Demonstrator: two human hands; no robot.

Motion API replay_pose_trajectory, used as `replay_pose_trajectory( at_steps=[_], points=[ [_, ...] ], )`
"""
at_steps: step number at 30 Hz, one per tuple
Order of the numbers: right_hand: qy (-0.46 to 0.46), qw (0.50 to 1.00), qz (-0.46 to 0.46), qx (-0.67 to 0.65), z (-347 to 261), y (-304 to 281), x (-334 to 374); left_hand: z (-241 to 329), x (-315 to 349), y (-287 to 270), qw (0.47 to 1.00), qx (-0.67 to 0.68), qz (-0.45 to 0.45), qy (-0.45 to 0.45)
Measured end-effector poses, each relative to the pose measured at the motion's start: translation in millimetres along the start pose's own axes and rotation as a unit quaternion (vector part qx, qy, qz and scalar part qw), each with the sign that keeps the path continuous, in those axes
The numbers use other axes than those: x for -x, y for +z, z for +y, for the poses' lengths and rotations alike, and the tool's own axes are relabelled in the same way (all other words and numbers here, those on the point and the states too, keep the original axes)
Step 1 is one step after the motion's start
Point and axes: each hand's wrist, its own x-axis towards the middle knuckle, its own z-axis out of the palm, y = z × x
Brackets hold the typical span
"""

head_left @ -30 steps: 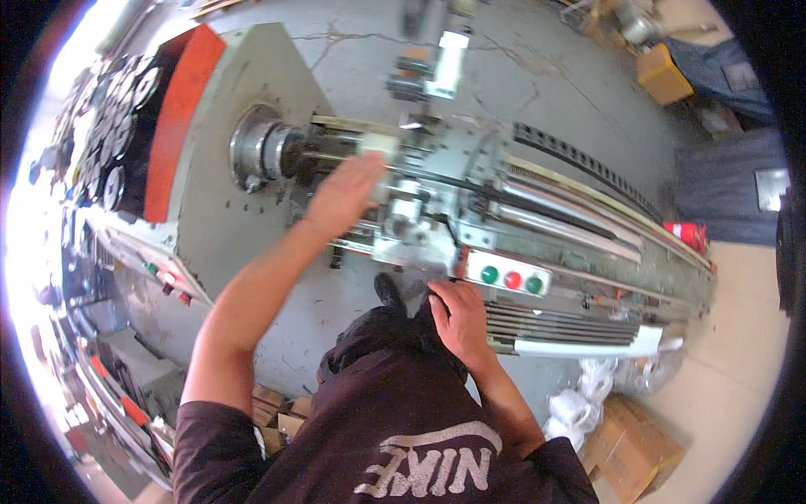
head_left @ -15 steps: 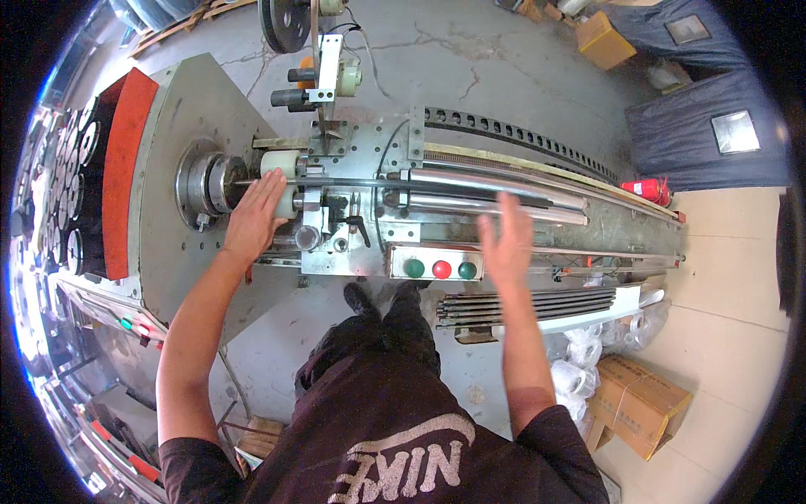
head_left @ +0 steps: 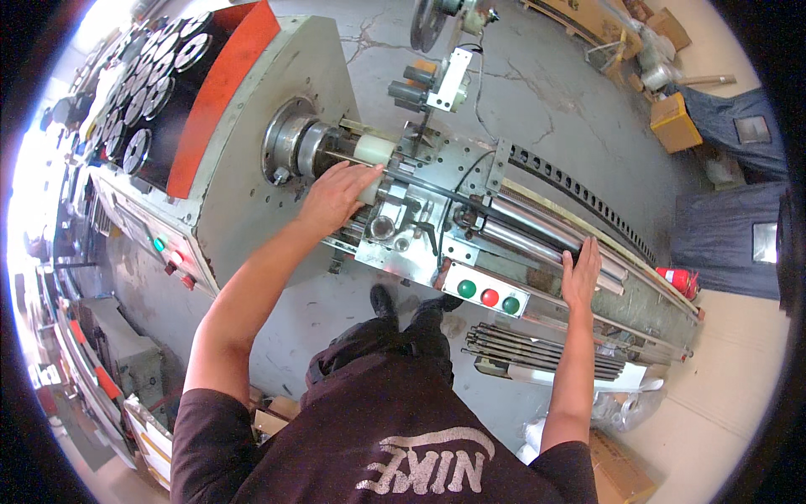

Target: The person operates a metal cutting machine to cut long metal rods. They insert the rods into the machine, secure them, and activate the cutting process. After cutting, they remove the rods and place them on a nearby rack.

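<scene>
A long dark rod (head_left: 438,191) runs from near the round steel chuck (head_left: 317,151) across the machine carriage (head_left: 395,252) and along two shiny steel rollers (head_left: 531,232). My left hand (head_left: 337,200) lies over the chuck end of the rod, fingers stretched, against the white plastic rollers (head_left: 375,149). It partly covers the lower one. Over the far right part of the steel rollers is my right hand (head_left: 582,275), fingers straight and thumb apart, on or just above the rod's right portion. Whether it touches the rod cannot be made out.
A panel with green and red buttons (head_left: 489,296) fronts the carriage. Several dark rods (head_left: 546,353) lie on a rack below my right forearm. The grey machine housing (head_left: 252,126) stands left, a pulley wheel (head_left: 430,23) behind, a red fire extinguisher (head_left: 678,282) at the right end.
The view has turned, so the machine slants down to the right. My right hand has moved out along the steel rollers; my left hand stays by the white rollers.
</scene>
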Motion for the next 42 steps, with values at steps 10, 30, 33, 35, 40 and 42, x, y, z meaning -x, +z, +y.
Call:
replay_pose_trajectory(
  at_steps=[10, 30, 33, 35, 40, 42],
  points=[
    [-0.006, 1.0, -0.014, -0.001, -4.2, 6.0, 0.0, -25.6, -12.4, 24.7, 0.98, -0.162, 0.029, -0.108],
    [-0.079, 0.995, 0.002, 0.067, -39.9, 7.4, 6.3, -59.8, -18.8, 21.8, 0.981, -0.137, -0.048, -0.129],
    [-0.075, 0.995, 0.0, 0.061, -48.4, 5.9, 5.3, -64.1, -19.7, 19.5, 0.982, -0.132, -0.057, -0.122],
    [-0.076, 0.995, -0.006, 0.063, -53.8, 7.4, 3.9, -66.5, -19.0, 17.1, 0.982, -0.128, -0.064, -0.125],
    [-0.077, 0.996, -0.008, 0.054, -72.3, 7.6, 4.1, -75.4, -16.8, 10.2, 0.985, -0.097, -0.066, -0.127],
    [-0.077, 0.996, -0.008, 0.051, -80.9, 7.3, 5.2, -81.3, -16.3, 9.8, 0.986, -0.104, -0.059, -0.12]
  ],
)
